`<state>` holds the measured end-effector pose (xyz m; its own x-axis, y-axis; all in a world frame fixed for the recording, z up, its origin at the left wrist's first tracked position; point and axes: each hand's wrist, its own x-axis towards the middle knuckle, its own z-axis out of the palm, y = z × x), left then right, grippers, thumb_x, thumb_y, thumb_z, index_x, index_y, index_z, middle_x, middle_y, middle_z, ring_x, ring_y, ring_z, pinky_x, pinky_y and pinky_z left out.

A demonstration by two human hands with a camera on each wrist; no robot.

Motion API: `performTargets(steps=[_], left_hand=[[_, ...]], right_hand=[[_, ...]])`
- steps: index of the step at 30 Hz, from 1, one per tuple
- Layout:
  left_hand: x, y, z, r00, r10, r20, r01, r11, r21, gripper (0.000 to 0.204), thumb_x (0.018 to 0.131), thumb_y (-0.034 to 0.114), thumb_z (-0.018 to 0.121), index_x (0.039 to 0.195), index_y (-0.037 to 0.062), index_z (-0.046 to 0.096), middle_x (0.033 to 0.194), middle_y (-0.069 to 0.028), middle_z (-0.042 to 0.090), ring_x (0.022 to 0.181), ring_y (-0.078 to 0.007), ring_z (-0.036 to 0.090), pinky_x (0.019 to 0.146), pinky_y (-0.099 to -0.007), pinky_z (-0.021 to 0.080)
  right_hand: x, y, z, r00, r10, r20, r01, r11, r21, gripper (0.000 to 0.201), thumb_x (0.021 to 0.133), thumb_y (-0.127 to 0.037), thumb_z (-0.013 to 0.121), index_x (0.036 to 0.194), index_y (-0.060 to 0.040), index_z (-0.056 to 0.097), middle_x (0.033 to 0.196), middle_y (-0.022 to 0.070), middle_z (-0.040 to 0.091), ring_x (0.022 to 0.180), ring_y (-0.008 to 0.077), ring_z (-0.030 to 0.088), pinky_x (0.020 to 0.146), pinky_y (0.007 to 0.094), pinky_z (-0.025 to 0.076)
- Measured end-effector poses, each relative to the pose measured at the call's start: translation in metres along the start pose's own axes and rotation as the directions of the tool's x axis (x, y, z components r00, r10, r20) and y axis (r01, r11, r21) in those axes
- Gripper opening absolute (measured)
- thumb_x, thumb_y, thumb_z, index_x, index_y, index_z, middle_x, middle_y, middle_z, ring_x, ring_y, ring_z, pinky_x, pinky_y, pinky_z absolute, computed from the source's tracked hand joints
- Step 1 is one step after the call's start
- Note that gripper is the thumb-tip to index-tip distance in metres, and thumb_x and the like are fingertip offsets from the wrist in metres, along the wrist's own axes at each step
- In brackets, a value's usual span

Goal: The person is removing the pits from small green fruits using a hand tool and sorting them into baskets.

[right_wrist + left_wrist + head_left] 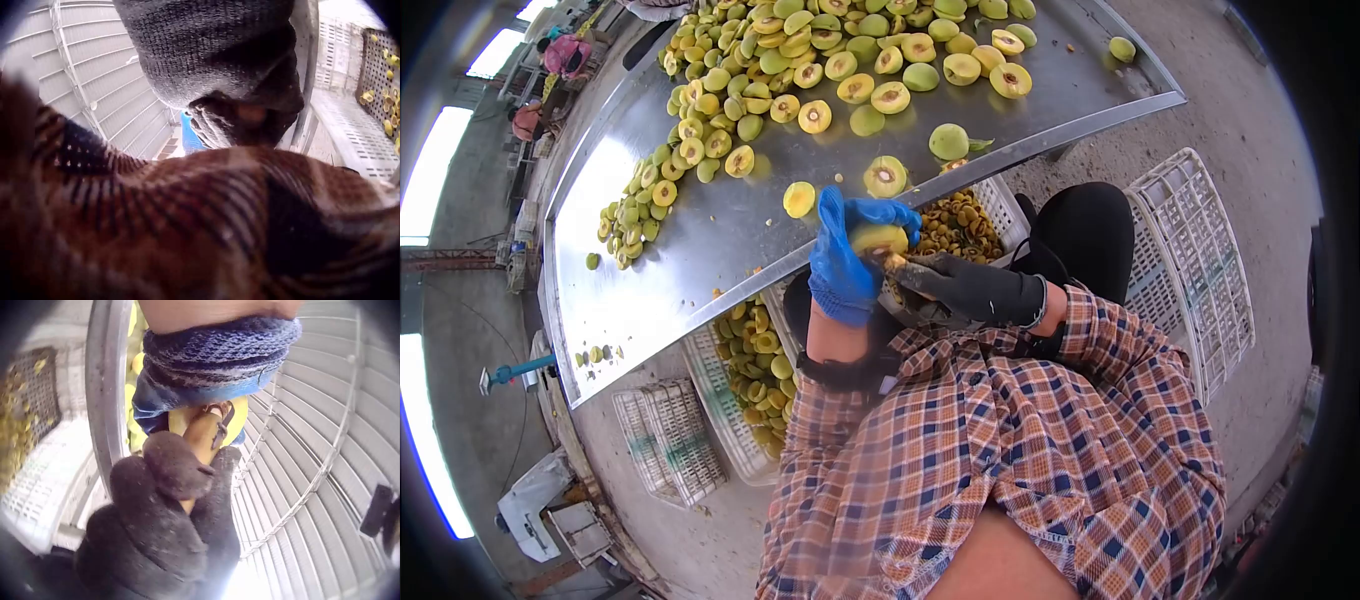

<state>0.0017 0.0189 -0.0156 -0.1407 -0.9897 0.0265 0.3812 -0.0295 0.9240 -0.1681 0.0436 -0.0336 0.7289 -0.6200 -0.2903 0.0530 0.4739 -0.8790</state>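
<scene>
My left hand (847, 255), in a blue glove, holds a yellow-green peach half (878, 240) at the near edge of the metal table, fingers curled round it. In a dark glove, my right hand (970, 287) grips a pitting tool by its wooden handle (203, 442), and the tool's dark metal end meets the cut face of the fruit in the left wrist view. The right wrist view shows mostly plaid sleeve and the dark glove (212, 50); the tool is hidden there. Just beyond my hands, loose peach halves (885, 177) lie on the table.
The metal table (740, 230) has a raised rim and bears a large heap of halved fruit (800, 50). Below it, white crates (760, 465) hold fruit pieces. More crates stand at left (665, 440) and right (1195, 270). Other people (565, 55) sit far left.
</scene>
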Motion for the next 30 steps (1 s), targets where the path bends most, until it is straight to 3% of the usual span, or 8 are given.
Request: performTargets(steps=[10,13,16,17,21,23,28,30], left_hand=[[0.025,0.005,-0.004,0.992,-0.013,0.129,0.016,1.000,-0.021,0.047,0.099,0.043,0.039,0.086,0.0033,0.059,0.082,-0.0157,0.064,0.070,-0.0311,0.062,0.073,-0.0405,0.052],[0.036,-0.002,-0.023,0.980,-0.192,0.057,0.194,0.842,-0.504,0.045,0.098,0.043,0.042,0.087,0.0034,0.060,0.090,-0.0146,0.065,0.074,-0.0300,0.062,0.076,-0.0387,0.051],[0.057,0.004,-0.068,0.931,-0.172,-0.321,0.023,0.907,-0.420,0.038,0.094,0.039,0.049,0.101,0.0035,0.062,0.100,-0.0128,0.065,0.083,-0.0284,0.062,0.079,-0.0377,0.051],[0.059,0.017,-0.082,0.916,-0.041,-0.399,0.142,0.963,0.227,0.038,0.091,0.038,0.054,0.109,0.0059,0.062,0.105,-0.0138,0.064,0.090,-0.0295,0.062,0.082,-0.0386,0.050],[0.076,0.016,-0.125,0.990,0.139,-0.037,0.055,-0.128,0.990,0.053,0.079,0.039,0.067,0.125,0.0144,0.059,0.109,-0.0166,0.065,0.101,-0.0338,0.061,0.088,-0.0415,0.048],[0.083,0.007,-0.127,0.996,0.056,-0.073,0.083,-0.192,0.978,0.052,0.072,0.038,0.073,0.118,0.0152,0.062,0.108,-0.0144,0.066,0.101,-0.0358,0.062,0.087,-0.0421,0.049],[0.044,0.049,-0.165,0.961,0.056,-0.272,0.168,0.662,0.730,0.036,0.081,0.024,0.070,0.113,0.0101,0.061,0.105,-0.0116,0.065,0.089,-0.0245,0.065,0.076,-0.0335,0.052],[-0.018,0.088,-0.172,0.882,0.242,-0.404,-0.085,0.926,0.369,0.029,0.087,0.015,0.065,0.115,0.0085,0.059,0.104,-0.0100,0.064,0.088,-0.0217,0.064,0.074,-0.0312,0.053]], right_hand=[[-0.001,-0.006,0.005,0.982,0.155,0.106,-0.183,0.915,0.360,0.045,0.098,-0.044,0.044,0.102,-0.0025,0.060,0.081,0.0015,0.059,0.070,0.0089,0.052,0.068,0.0236,0.045],[0.009,0.010,-0.003,0.967,-0.224,0.119,0.237,0.965,-0.110,0.046,0.098,-0.046,0.044,0.102,-0.0023,0.059,0.078,0.0014,0.059,0.066,0.0096,0.052,0.062,0.0235,0.045],[0.002,0.018,-0.022,0.999,-0.018,-0.048,0.002,0.952,-0.306,0.046,0.098,-0.045,0.044,0.100,-0.0017,0.059,0.078,0.0012,0.059,0.065,0.0091,0.051,0.061,0.0237,0.044],[-0.003,0.033,-0.034,0.981,0.100,-0.163,-0.117,0.989,-0.093,0.043,0.099,-0.041,0.045,0.104,-0.0019,0.060,0.082,0.0014,0.060,0.068,0.0077,0.052,0.063,0.0216,0.044],[0.003,0.058,-0.037,0.951,0.008,-0.310,-0.007,1.000,0.004,0.038,0.099,-0.039,0.045,0.109,-0.0046,0.058,0.081,0.0013,0.060,0.066,0.0064,0.054,0.058,0.0196,0.043],[0.003,0.062,-0.035,0.933,-0.196,-0.302,0.134,0.968,-0.213,0.038,0.099,-0.040,0.045,0.109,-0.0059,0.058,0.081,0.0000,0.059,0.065,0.0061,0.054,0.056,0.0193,0.043],[-0.005,0.068,-0.054,0.971,0.017,-0.237,-0.034,0.997,-0.069,0.039,0.100,-0.035,0.045,0.121,-0.0035,0.055,0.100,0.0060,0.061,0.083,0.0109,0.058,0.069,0.0222,0.047],[-0.008,0.078,-0.065,0.901,-0.390,-0.192,0.197,0.761,-0.618,0.038,0.100,-0.027,0.045,0.127,-0.0006,0.050,0.100,0.0063,0.059,0.083,0.0130,0.057,0.071,0.0240,0.047]])
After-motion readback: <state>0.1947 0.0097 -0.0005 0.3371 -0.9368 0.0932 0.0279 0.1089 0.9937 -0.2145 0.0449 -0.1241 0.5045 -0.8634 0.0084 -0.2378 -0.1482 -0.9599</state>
